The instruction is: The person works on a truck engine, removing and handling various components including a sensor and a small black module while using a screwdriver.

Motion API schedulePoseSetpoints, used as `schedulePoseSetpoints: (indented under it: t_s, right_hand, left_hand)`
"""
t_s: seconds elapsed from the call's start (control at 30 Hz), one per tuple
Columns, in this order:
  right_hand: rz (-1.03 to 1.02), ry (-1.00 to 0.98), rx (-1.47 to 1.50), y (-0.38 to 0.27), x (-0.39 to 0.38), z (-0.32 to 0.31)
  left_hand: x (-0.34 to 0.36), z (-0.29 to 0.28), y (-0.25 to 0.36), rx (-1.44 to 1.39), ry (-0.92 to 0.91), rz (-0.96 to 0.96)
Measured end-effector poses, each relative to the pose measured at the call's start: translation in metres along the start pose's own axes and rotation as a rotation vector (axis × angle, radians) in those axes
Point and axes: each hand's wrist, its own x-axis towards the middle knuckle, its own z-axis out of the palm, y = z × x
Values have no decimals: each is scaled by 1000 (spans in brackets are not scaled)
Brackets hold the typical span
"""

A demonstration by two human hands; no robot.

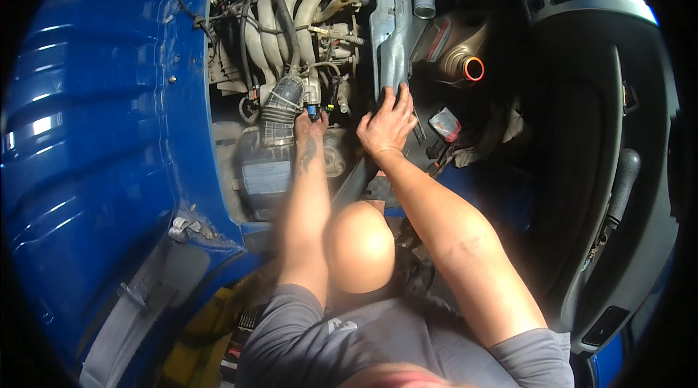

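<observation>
The left hand (311,125) gripped a small blue plastic connector (313,111) beside a dark ribbed hose (282,108); the right hand (387,126) lay open on the engine bay's (226,144) right edge, a bluish-grey metal rail (393,42). Beyond curved pale metal pipes (309,13). Handling the connector seemed the step in hand; the next move called for a steady touch
</observation>
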Motion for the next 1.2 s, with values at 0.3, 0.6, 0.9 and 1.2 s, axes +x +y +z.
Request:
schedulePoseSetpoints:
  t_s: [0.3,0.6,0.9,1.2]
  right_hand:
    - [26,8,4,4,2,2]
    - [22,62,7,11,-2,13]
    - [27,31,62,6,1,5]
    - [35,30,53,15,1,7]
  left_hand:
    - [3,3,-1,66,-40,-90]
    - [3,3,4,108,49,-76]
    - [3,6,16,145,-21,-97]
    - [-11,7,1,216,-47,-32]
